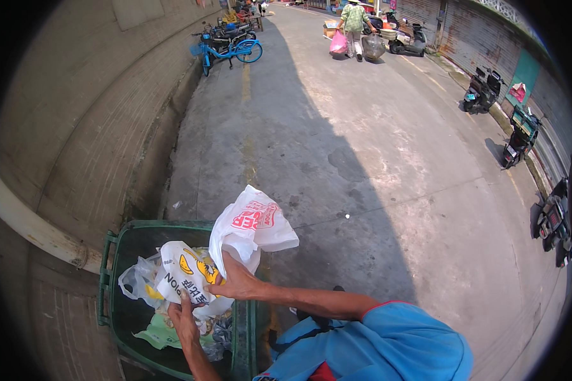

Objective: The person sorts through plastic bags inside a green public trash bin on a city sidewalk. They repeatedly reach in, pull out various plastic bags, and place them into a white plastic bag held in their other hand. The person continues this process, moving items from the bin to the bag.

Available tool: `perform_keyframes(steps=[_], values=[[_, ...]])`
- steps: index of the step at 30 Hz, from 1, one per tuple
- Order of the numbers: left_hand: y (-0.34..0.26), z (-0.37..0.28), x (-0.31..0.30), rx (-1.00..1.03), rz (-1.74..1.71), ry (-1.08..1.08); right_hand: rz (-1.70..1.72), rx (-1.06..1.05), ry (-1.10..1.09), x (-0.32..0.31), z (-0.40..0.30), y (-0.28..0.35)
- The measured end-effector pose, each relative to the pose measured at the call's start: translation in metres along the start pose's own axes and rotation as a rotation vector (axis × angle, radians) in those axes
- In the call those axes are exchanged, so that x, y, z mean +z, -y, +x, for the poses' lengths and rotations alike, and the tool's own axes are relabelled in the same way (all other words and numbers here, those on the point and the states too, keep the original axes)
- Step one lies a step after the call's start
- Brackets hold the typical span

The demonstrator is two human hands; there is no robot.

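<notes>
Over an uncovered green wheeled bin [171, 223], my left hand [186, 316] pinches the lower edge of a white printed bag [176, 271] with a yellow cartoon and black writing. Its right edge is between the thumb and fingers of my right hand [238, 281]. A second white plastic bag [252, 221], with red print, hangs over the back of the right hand and spreads beyond the bin's edge. Below them inside the bin lie a clear plastic bag [138, 278], a light green bag [159, 332] and other mixed rubbish, partly hidden by my hands.
A wall [90, 119] and a pale pipe [43, 228] run along the left. Up the lane stands a blue bicycle [229, 50]. A person [354, 24] carries a pink bag [338, 43] and a dark bag [374, 46]. Several scooters [522, 135] line the right side.
</notes>
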State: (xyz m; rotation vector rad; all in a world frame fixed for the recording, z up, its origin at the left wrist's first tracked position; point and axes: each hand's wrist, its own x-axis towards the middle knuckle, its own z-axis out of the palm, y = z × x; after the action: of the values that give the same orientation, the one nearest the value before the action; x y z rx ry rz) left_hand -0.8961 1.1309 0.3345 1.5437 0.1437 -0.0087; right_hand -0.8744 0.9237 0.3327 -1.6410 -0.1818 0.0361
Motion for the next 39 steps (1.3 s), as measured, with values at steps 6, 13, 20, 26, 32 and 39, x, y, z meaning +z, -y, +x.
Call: perform_keyframes(steps=[6,13,20,26,32,39], values=[[-0.002,0.002,-0.010,0.010,0.071,0.066,-0.091,0.012,0.152,0.010,0.017,-0.010],[0.015,0.010,0.023,0.165,0.029,0.140,-0.225,0.038,0.096,0.016,0.029,-0.026],[0.002,-0.026,0.051,0.443,0.578,-0.014,-0.292,0.110,0.016,0.014,0.035,-0.039],[0.005,-0.012,0.039,0.341,0.878,0.235,-0.094,0.018,0.012,0.013,0.036,-0.045],[0.021,0.000,0.037,0.434,0.850,0.212,0.097,0.015,0.181,0.009,0.045,-0.040],[0.024,0.007,0.032,0.478,0.705,0.218,-0.056,0.032,0.297,0.000,0.041,-0.013]])
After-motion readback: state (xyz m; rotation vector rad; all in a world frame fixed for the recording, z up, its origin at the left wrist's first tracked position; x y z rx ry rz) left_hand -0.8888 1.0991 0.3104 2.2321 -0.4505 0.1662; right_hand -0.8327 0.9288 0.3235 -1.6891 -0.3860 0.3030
